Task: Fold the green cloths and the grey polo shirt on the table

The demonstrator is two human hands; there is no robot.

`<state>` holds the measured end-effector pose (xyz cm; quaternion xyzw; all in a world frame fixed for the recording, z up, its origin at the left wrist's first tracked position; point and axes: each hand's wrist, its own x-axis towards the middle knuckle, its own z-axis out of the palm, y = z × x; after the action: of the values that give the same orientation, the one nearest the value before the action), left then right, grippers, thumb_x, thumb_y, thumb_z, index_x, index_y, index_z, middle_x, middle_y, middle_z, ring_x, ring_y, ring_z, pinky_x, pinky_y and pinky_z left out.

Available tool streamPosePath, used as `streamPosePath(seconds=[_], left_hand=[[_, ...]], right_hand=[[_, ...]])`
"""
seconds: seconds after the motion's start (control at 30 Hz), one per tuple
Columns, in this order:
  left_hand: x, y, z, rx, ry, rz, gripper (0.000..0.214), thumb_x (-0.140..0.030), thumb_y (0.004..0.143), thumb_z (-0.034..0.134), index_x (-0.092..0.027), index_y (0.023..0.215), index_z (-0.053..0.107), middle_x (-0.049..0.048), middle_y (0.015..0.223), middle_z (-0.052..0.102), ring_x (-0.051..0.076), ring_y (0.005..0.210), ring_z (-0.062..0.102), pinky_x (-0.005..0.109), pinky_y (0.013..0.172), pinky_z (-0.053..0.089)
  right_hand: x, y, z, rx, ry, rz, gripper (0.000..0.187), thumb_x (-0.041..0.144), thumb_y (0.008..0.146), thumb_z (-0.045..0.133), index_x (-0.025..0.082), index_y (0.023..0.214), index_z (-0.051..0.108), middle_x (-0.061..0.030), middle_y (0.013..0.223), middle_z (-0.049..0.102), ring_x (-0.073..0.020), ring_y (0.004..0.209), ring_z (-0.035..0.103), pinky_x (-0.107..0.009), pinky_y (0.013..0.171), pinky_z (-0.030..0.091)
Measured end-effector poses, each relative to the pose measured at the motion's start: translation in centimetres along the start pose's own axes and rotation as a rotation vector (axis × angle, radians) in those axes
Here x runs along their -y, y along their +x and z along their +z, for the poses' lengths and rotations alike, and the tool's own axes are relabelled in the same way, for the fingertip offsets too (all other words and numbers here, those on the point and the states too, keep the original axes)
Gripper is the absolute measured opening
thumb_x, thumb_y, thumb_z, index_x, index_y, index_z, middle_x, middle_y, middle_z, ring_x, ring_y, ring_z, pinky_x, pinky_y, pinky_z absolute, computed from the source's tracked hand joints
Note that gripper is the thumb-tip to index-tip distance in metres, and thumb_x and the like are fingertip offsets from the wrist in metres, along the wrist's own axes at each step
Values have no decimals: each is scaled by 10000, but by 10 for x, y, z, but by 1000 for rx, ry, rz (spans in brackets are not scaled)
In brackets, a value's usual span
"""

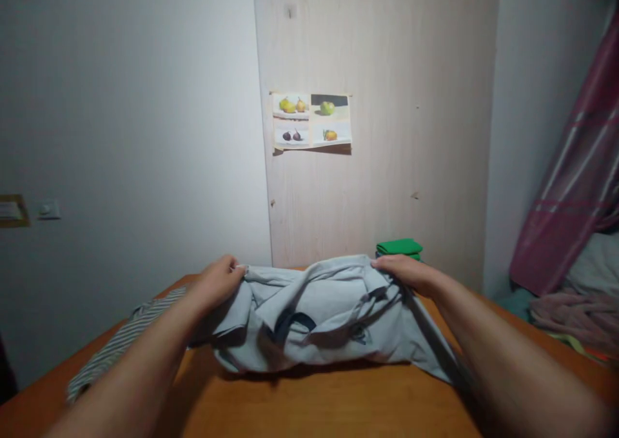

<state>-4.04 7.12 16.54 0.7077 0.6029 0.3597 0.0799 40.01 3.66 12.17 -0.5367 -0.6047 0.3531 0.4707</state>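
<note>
A light grey garment (333, 296) with dark printed marks hangs in loose folds between my hands, its lower part at the wooden table (309, 399). My left hand (220, 283) pinches its upper edge on the left. At the upper right edge, my right hand (403, 271) grips the cloth between thumb and fingers. I cannot tell what kind of garment it is, as it is bunched up. Beside my left forearm lies a striped cloth (130, 328), partly hidden by that arm.
Folded green cloth (399, 247) sits in a small stack at the table's far side. Behind stands a pale wooden panel (387, 167) with a fruit picture (312, 122). On the right are a pink curtain (556, 212) and rumpled fabric (575, 318).
</note>
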Motion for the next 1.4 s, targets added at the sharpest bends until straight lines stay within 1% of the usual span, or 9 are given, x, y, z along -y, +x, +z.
streamPosePath(seconds=[0.1,0.3,0.47,0.73,0.97,1.1,1.2,1.27,1.4], left_hand=[[11,7,33,-51,203,99,384,-451,829,540,-174,1076,638,133,1047,721,276,951,658,327,763,461],[-3,-3,72,169,169,209,206,-343,835,503,-218,823,665,48,838,729,210,783,654,274,681,426],[-7,-2,96,267,212,124,135,-295,746,580,-229,652,650,40,675,710,217,659,641,285,612,386],[4,-6,123,164,353,-88,340,-518,815,507,-218,802,665,179,922,757,349,895,701,370,712,444],[22,-12,130,189,319,-127,283,-414,797,532,-257,996,659,142,1034,742,364,951,683,380,713,437],[17,-15,127,114,246,-86,214,-300,810,515,-246,971,644,120,1003,721,329,910,669,374,707,445],[-1,-23,128,-148,151,77,262,-278,891,434,-225,1044,639,125,1112,684,308,1018,639,402,841,469],[-14,-30,136,-183,-22,246,342,-285,933,411,-211,1199,614,127,1235,649,281,1154,598,391,983,445],[-23,-39,164,294,-422,400,559,-347,961,466,-196,1494,398,130,1443,561,234,1340,513,364,1128,368]], right_hand=[[-29,17,19,-185,-221,-86,302,367,586,831,177,805,744,-113,952,770,-285,935,690,-372,850,532],[-33,11,50,-34,-259,-122,245,372,752,686,163,871,731,-62,832,752,-196,745,682,-285,676,511],[-27,13,82,77,-150,-13,166,295,798,603,155,851,676,-14,648,674,-122,532,587,-204,484,412],[-91,35,115,-147,-304,-9,325,157,741,554,164,1024,713,-41,763,710,-151,652,621,-236,592,447],[-102,13,101,203,-655,-98,634,125,677,594,322,1273,681,-34,1132,748,-235,970,673,-287,815,462],[-97,11,102,241,-641,-125,455,160,727,584,320,1117,753,-16,1018,771,-227,911,678,-272,760,453],[-94,16,106,143,-592,-190,263,207,818,515,247,907,760,-23,910,763,-210,852,665,-263,731,440],[-89,18,107,-11,-525,-222,257,235,860,467,214,829,722,-28,829,736,-194,788,645,-257,700,431],[-80,18,106,-313,-306,-281,253,301,889,453,206,860,685,-27,793,698,-189,761,628,-256,685,436]])
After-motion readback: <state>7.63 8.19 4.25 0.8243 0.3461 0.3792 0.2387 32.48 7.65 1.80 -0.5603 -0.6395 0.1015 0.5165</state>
